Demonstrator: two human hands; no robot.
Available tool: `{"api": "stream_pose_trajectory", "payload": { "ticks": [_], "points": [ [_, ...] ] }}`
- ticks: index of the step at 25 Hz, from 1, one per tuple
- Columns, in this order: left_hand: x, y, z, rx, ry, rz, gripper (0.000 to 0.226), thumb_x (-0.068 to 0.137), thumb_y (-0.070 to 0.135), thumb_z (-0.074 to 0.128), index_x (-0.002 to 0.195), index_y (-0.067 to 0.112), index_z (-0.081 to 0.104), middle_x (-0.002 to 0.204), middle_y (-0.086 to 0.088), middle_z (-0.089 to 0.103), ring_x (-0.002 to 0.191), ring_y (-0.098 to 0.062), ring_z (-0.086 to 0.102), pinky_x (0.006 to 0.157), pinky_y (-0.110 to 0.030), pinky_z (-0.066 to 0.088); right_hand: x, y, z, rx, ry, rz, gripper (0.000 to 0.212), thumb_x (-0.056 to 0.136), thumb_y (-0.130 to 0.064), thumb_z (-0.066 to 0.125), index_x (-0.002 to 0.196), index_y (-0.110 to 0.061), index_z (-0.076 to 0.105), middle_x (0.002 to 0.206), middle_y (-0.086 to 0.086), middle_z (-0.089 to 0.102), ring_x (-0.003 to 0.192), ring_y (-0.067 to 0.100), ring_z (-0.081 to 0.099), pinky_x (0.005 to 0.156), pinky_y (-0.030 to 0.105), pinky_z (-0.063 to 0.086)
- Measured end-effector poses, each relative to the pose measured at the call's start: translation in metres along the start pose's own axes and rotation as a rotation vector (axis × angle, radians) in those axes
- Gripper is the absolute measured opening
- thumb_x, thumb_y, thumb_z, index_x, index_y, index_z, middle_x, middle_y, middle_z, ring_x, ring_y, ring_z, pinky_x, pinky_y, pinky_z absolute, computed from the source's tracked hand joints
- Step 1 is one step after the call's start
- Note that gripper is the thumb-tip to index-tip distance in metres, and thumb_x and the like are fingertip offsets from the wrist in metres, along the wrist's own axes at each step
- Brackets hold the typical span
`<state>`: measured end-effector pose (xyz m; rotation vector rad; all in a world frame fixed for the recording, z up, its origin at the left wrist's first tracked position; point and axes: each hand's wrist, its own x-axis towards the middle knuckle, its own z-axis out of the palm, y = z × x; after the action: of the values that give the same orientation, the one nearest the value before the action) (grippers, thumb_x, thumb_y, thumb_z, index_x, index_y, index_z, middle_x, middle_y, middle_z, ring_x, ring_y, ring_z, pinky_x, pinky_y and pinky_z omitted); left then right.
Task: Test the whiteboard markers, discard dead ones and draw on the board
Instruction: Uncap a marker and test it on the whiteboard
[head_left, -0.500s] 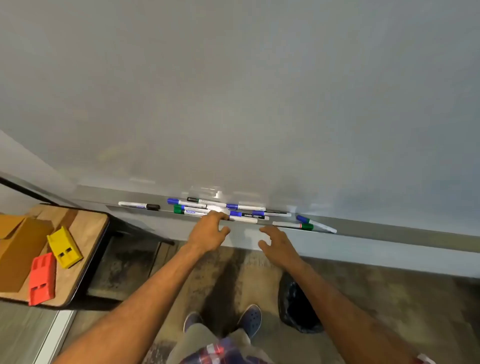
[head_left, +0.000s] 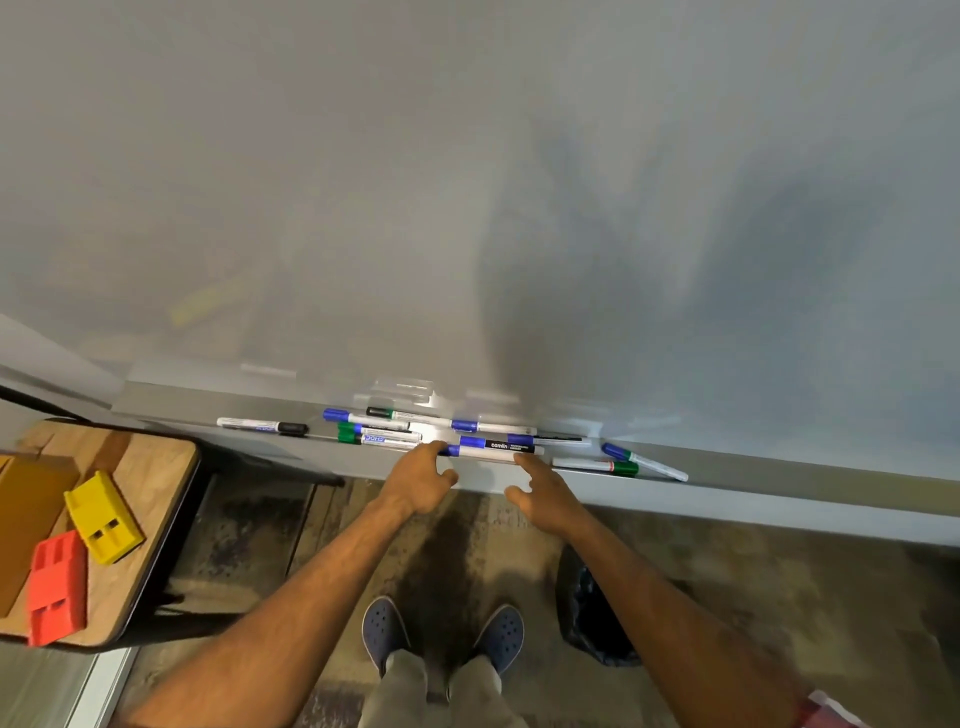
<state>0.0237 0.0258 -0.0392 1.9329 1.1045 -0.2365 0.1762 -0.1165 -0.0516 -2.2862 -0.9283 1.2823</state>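
A wide whiteboard fills the view, with a grey tray along its bottom edge. Several markers with blue, green and black caps lie heaped in the tray. A blue-capped white marker lies at the front of the heap. The curled fingers of my left hand touch its left, capped end, with the thumb below the tray's front. My right hand reaches its index fingertip to the marker's right end, thumb apart. A black-capped marker lies alone at the left. Two more markers lie at the right.
A black bin bag stands on the floor below my right forearm. At the left a wooden table carries a yellow block, a red block and a cardboard box. My feet in blue clogs stand close to the board.
Both hands stay at the tray's front. The front blue-capped marker sits slightly nearer the tray's edge, between my fingertips.
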Motion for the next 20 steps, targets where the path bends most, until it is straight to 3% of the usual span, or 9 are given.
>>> {"api": "stream_pose_trajectory", "payload": {
  "ticks": [3,6,7,9,11,14,16,18,20],
  "points": [
    [0.006,-0.001,0.005,-0.06,0.022,-0.027,0.051,0.096,0.02,0.064,0.144,0.017,0.047,0.142,-0.004,0.055,0.127,-0.026,0.053,0.111,-0.042,0.042,0.007,0.001,0.008,0.08,0.082,0.041,0.053,0.1,-0.028,0.055,0.15,-0.024,0.036,0.157,0.001,0.036,0.135,0.021,0.045,0.108,0.034,0.04],
    [0.009,-0.002,0.005,-0.082,0.112,-0.035,0.054,0.095,0.019,0.066,0.145,0.017,0.046,0.141,-0.004,0.056,0.126,-0.024,0.055,0.11,-0.043,0.045,0.006,-0.003,0.006,0.316,0.228,0.118,0.042,0.099,-0.018,0.055,0.14,-0.023,0.051,0.144,-0.001,0.049,0.109,0.011,0.058,0.085,0.018,0.051],
    [0.008,-0.003,0.004,-0.082,0.149,-0.024,0.053,0.094,0.018,0.068,0.143,0.016,0.048,0.138,-0.003,0.057,0.123,-0.023,0.057,0.109,-0.042,0.046,0.004,-0.004,0.004,0.417,0.265,0.127,0.037,0.098,-0.014,0.056,0.134,-0.021,0.057,0.139,0.001,0.054,0.104,0.012,0.059,0.082,0.02,0.054],
    [0.005,0.0,0.0,-0.068,0.218,0.016,0.045,0.092,0.015,0.069,0.136,0.016,0.055,0.129,-0.003,0.057,0.114,-0.02,0.059,0.106,-0.041,0.049,0.0,-0.007,-0.003,0.562,0.321,0.14,0.026,0.097,-0.009,0.058,0.12,-0.018,0.066,0.129,0.005,0.062,0.104,0.017,0.061,0.091,0.032,0.056],
    [-0.002,0.005,-0.007,-0.036,0.269,0.059,0.033,0.092,0.014,0.069,0.125,0.017,0.063,0.117,0.0,0.055,0.102,-0.017,0.06,0.101,-0.04,0.052,-0.008,-0.013,-0.012,0.733,0.344,0.161,0.018,0.096,-0.008,0.06,0.106,-0.02,0.068,0.12,0.006,0.065,0.098,0.019,0.064,0.089,0.033,0.058],
    [-0.017,0.019,-0.026,-0.002,0.288,0.13,0.014,0.094,0.017,0.068,0.108,0.019,0.069,0.104,0.002,0.053,0.09,-0.014,0.058,0.094,-0.036,0.054,-0.022,-0.027,-0.033,1.122,0.311,0.154,0.017,0.091,0.0,0.065,0.104,-0.009,0.07,0.11,0.016,0.069,0.092,0.026,0.069,0.08,0.03,0.061],
    [-0.028,0.031,-0.04,-0.009,0.278,0.188,0.013,0.095,0.021,0.066,0.107,0.02,0.07,0.101,0.002,0.055,0.087,-0.012,0.058,0.089,-0.031,0.053,-0.032,-0.039,-0.049,1.344,0.24,0.11,0.016,0.09,0.001,0.067,0.105,-0.001,0.07,0.104,0.018,0.069,0.085,0.025,0.07,0.072,0.027,0.061],
    [-0.041,0.047,-0.053,-0.043,0.292,0.264,0.015,0.095,0.023,0.065,0.108,0.022,0.071,0.098,0.004,0.056,0.085,-0.01,0.058,0.082,-0.024,0.049,-0.046,-0.052,-0.061,1.409,0.151,0.019,0.011,0.092,-0.002,0.064,0.102,0.001,0.068,0.091,0.016,0.067,0.075,0.021,0.071,0.067,0.026,0.061],
    [-0.05,0.063,-0.063,-0.068,0.324,0.349,0.015,0.095,0.022,0.065,0.108,0.022,0.072,0.093,0.007,0.056,0.085,-0.01,0.058,0.08,-0.023,0.048,-0.056,-0.068,-0.069,1.306,0.093,-0.089,0.015,0.097,-0.009,0.059,0.106,0.002,0.065,0.085,0.014,0.065,0.072,0.021,0.07,0.068,0.029,0.061]
  ]
}}
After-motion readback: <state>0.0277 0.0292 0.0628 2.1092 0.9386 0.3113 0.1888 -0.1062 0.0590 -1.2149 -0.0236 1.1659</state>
